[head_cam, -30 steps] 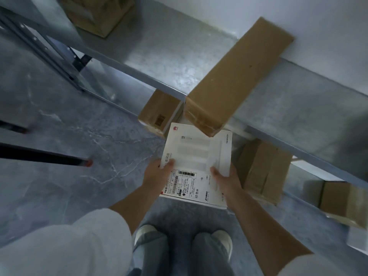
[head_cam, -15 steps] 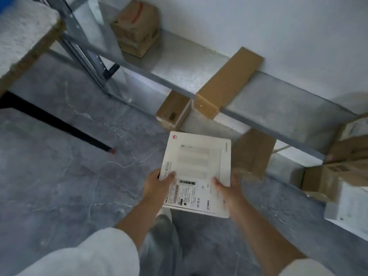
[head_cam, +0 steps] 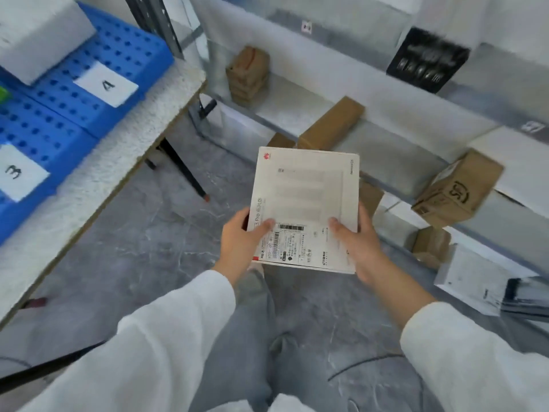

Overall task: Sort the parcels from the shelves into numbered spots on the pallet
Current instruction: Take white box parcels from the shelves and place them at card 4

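Where the parcel (head_cam: 306,200) sits: flat white cardboard, mid-air above marbled grey floor (head_cam: 148,239).
Left hand (head_cam: 240,236): fingers pinching left edge.
Right hand (head_cam: 361,242): fingers pinching right edge.
Pallet (head_cam: 59,120): blue perforated plastic on speckled tabletop (head_cam: 118,162).

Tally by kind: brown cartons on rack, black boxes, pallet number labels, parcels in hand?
Brown cartons: 6
Black box: 1
Number labels: 2 (4, 3)
White parcel, in the grip of left hand and right hand: 1
Total: 10

Bright even light; motion blur toward edges, wide-angle bending; centre fairly sharp.
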Demonstrator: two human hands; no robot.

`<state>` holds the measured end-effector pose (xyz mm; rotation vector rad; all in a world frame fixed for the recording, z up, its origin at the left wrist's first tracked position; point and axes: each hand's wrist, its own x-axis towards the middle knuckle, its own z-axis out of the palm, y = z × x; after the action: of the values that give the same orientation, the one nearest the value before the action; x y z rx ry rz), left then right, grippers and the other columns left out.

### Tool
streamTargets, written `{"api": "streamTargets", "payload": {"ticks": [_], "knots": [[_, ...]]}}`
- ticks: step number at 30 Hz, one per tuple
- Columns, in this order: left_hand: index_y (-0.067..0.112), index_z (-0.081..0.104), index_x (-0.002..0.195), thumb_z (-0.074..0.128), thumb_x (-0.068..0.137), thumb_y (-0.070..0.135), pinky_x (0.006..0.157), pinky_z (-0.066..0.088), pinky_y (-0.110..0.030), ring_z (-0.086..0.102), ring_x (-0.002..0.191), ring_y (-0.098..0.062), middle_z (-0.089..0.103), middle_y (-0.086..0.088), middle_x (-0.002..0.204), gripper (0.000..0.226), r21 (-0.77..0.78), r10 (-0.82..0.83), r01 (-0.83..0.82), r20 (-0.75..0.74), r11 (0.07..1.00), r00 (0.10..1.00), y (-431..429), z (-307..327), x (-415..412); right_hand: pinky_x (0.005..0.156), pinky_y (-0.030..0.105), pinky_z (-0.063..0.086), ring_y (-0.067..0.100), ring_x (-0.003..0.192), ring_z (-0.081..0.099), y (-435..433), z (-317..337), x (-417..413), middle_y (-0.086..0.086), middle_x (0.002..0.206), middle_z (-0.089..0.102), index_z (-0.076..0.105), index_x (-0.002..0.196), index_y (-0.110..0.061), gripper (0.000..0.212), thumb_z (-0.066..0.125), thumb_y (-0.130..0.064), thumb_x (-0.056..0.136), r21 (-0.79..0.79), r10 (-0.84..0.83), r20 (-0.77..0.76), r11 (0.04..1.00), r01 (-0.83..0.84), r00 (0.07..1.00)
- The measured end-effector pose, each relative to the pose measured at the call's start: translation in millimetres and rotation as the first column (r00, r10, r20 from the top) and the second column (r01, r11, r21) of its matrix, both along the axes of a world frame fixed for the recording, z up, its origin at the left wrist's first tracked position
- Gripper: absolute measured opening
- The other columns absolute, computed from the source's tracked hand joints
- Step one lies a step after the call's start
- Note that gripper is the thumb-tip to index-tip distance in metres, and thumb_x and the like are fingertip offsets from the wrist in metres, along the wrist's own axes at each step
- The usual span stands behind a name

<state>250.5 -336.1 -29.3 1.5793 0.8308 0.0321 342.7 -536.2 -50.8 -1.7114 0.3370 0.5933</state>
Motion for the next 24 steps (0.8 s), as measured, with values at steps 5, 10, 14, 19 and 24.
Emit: {"api": "streamTargets", "payload": {"ticks": [5,10,14,19,24], "knots": [[0.026,0.067,0.112,0.069,0.087,0.015,0.075,0.059,-0.026,0.071,0.089,-0.008,0.074,0.01,0.1,0.028,-0.034,0.154,-0.15,0.267,0.988,0.951,7,112,-29,0.097,0.04,0.05,0.012,0.114,0.059,25,107,-6,-0.013,0.131,0.058,0.035,0.142,-0.042,0.067,0.07,-0.031,0.086,0.069,0.104,0.198,0.99,-0.12,0.975],[0.029,0.065,0.117,0.071,0.086,0.018,0.082,0.058,-0.035,0.071,0.094,-0.011,0.073,0.01,0.105,0.033,-0.069,0.273,-0.268,0.403,0.961,0.874,31,188,-33,0.077,0.024,0.049,0.007,0.107,0.059,66,206,3,-0.017,0.124,0.058,0.034,0.141,-0.044,0.061,0.064,-0.028,0.091,0.083,0.197,0.358,0.967,-0.241,0.913],[0.028,0.062,0.121,0.071,0.086,0.019,0.082,0.059,-0.033,0.07,0.095,-0.007,0.072,0.012,0.106,0.037,-0.039,0.293,-0.313,0.475,0.949,0.83,57,230,-34,0.097,0.04,0.049,0.011,0.116,0.054,105,257,20,-0.017,0.131,0.054,0.031,0.142,-0.046,0.062,0.063,-0.032,0.091,0.049,0.29,0.447,0.936,-0.347,0.846],[0.032,0.057,0.127,0.072,0.086,0.018,0.076,0.056,-0.018,0.069,0.097,-0.003,0.071,0.016,0.109,0.046,0.034,0.256,-0.317,0.512,0.948,0.82,105,260,-44,0.097,0.045,0.048,0.01,0.115,0.056,166,282,37,-0.021,0.127,0.057,0.035,0.136,-0.049,0.054,0.061,-0.04,0.09,0.028,0.43,0.476,0.864,-0.502,0.767],[0.03,0.059,0.125,0.071,0.085,0.013,0.082,0.058,-0.026,0.069,0.097,-0.004,0.072,0.014,0.107,0.046,0.006,0.397,-0.465,0.512,0.885,0.762,170,266,-39,0.101,0.039,0.044,0.009,0.118,0.053,252,286,53,-0.02,0.128,0.056,0.034,0.139,-0.046,0.059,0.064,-0.033,0.089,0.045,0.492,0.481,0.813,-0.58,0.726]]}}
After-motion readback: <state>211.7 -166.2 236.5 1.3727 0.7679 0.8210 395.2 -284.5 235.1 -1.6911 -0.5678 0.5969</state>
